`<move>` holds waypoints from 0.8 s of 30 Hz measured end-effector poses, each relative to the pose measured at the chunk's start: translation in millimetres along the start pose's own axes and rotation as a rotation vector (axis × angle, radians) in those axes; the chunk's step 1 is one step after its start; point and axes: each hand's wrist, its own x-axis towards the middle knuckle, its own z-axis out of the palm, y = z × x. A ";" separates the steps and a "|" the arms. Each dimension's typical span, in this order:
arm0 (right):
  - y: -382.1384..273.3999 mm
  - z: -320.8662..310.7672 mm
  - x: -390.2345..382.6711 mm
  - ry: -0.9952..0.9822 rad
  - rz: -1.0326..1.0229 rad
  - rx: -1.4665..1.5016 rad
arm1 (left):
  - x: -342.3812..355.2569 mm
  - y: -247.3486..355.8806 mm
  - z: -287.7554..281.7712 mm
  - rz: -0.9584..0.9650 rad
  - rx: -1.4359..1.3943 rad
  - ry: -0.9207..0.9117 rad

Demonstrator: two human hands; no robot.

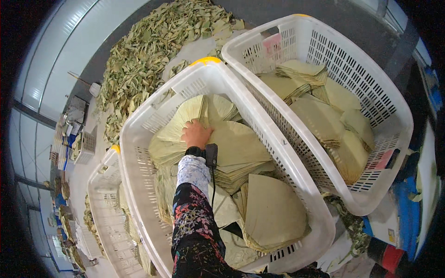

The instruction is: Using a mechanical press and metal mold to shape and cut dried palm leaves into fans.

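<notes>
Left hand: The left hand (197, 134) lay palm down, its fingers slightly bent and parted, upon a pale leaf stack (168, 135); whether it had hold of any leaf beneath could not be told.
Right hand: Not in view.
Pale leaf stack: Situated toward the far left corner of the middle basket (288, 150), its layers fanned; the hand's contact from above probably served to steady or level them.
Central leaf stack: This second stack (236, 143) lay just right of the hand, its layered edge facing the basket's near end; lying flat presumably kept the leaves aligned.
Wedge-shaped stack: Near the near right corner, the folded leaves (273, 213) rested broad face up, an arrangement that likely suited close packing.
Wrist: A black band (195, 151) encircled it, with a black device (211, 155) beside it, below a pale cuff and dark floral sleeve (194, 217).
Right basket: Standing alongside, this white basket (303, 39) held further flat stacks (320, 118), overlapping, perhaps for want of room.
Left basket: Another white basket (104, 185) stood beside the middle one's left edge.
Leaf heap: Loose leaves (153, 55) lay unstacked beyond the middle basket's far end.
</notes>
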 end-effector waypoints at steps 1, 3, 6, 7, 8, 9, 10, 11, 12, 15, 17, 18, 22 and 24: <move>0.6 1.6 -0.1 -0.004 -0.001 0.000 | 3.8 -1.8 3.8 0.021 -0.006 0.018; -1.5 2.0 1.2 -0.011 0.000 -0.003 | 17.6 -8.9 22.9 0.006 -0.028 0.038; -1.6 2.4 6.3 -0.011 0.005 -0.006 | 27.0 -22.2 31.6 0.028 -0.053 0.104; -1.6 4.6 7.0 -0.015 0.005 0.000 | 28.0 -28.5 28.8 0.058 -0.052 0.143; -3.6 5.5 6.0 -0.017 0.012 0.002 | 28.0 -35.2 24.6 0.063 -0.052 0.145; -3.9 5.9 5.8 -0.022 0.013 0.007 | 25.4 -48.4 15.3 0.092 -0.056 0.251; -6.2 8.0 6.9 -0.026 0.016 0.004 | 24.3 -62.0 3.3 0.122 -0.058 0.358; -6.4 9.3 6.6 -0.040 0.015 0.011 | 22.4 -75.3 -15.3 0.129 0.019 0.446; -7.8 11.6 8.2 -0.048 0.011 0.016 | 20.1 -86.1 -33.8 0.135 0.099 0.536; -2.2 4.3 11.0 -0.018 0.049 0.022 | -5.2 -46.0 -101.3 0.096 0.023 0.616; -1.9 7.3 10.2 -0.037 0.048 0.026 | -18.5 -48.2 -127.2 0.104 -0.103 0.756; -3.5 11.2 12.1 -0.050 0.041 0.029 | -21.5 -50.7 -134.1 0.119 -0.239 0.890; -0.5 19.9 14.0 -0.078 0.042 0.039 | 7.0 -55.8 -95.2 0.037 -0.970 0.656; 4.7 21.5 14.0 -0.077 0.056 0.043 | 16.7 -42.7 -52.6 -0.187 -1.546 0.304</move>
